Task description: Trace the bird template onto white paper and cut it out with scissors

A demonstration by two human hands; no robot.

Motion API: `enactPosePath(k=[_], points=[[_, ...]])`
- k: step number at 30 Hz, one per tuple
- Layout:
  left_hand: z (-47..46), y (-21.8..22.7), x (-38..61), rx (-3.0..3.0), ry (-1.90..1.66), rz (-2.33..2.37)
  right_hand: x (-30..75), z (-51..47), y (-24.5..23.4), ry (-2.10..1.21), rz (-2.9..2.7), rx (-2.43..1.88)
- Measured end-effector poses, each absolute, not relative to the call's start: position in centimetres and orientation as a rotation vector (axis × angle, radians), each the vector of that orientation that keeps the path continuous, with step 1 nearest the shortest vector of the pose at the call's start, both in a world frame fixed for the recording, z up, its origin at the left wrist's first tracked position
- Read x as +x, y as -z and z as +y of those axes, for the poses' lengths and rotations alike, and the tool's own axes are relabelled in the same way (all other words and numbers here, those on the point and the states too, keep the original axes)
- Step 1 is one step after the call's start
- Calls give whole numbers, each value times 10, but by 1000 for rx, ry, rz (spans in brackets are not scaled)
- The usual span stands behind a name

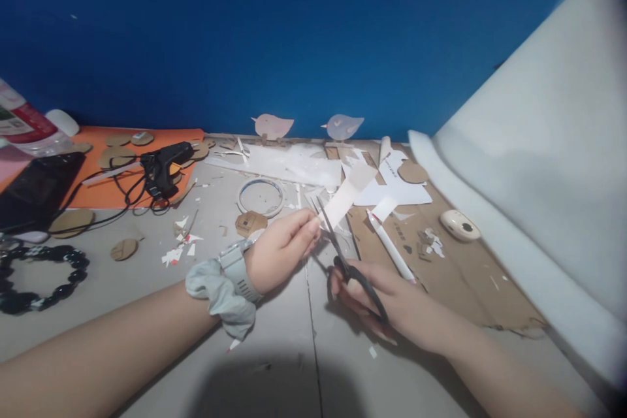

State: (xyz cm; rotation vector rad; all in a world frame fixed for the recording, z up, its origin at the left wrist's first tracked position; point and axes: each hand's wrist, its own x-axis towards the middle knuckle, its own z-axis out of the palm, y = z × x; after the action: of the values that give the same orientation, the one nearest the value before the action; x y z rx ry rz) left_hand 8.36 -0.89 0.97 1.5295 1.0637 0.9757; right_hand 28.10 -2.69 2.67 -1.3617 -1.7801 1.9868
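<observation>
My left hand [289, 245], with a watch and a grey-green scrunchie at the wrist, pinches the near end of a pale paper strip [345, 196]. The strip slants up and away to the right. My right hand [377, 297] has its fingers in the dark handles of a pair of scissors [341, 255]. The scissor blades are parted and point up at the strip's near end, close to my left fingertips. Whether the blades touch the paper I cannot tell.
A glue gun [166, 166] rests on orange paper [117, 192] at left, its cord looping nearby. A tape roll [259, 198], paper scraps [183, 245] and a white pen [392, 245] lie around. Two bird cutouts [274, 126] stand by the blue wall. Brown cardboard [465, 281] covers the right.
</observation>
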Motion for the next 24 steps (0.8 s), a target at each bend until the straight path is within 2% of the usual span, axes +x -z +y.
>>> enactPosePath(k=[24], points=[[-12, -15, 83, 1547, -995, 1024, 279, -26, -22, -1956, -1733, -1363]])
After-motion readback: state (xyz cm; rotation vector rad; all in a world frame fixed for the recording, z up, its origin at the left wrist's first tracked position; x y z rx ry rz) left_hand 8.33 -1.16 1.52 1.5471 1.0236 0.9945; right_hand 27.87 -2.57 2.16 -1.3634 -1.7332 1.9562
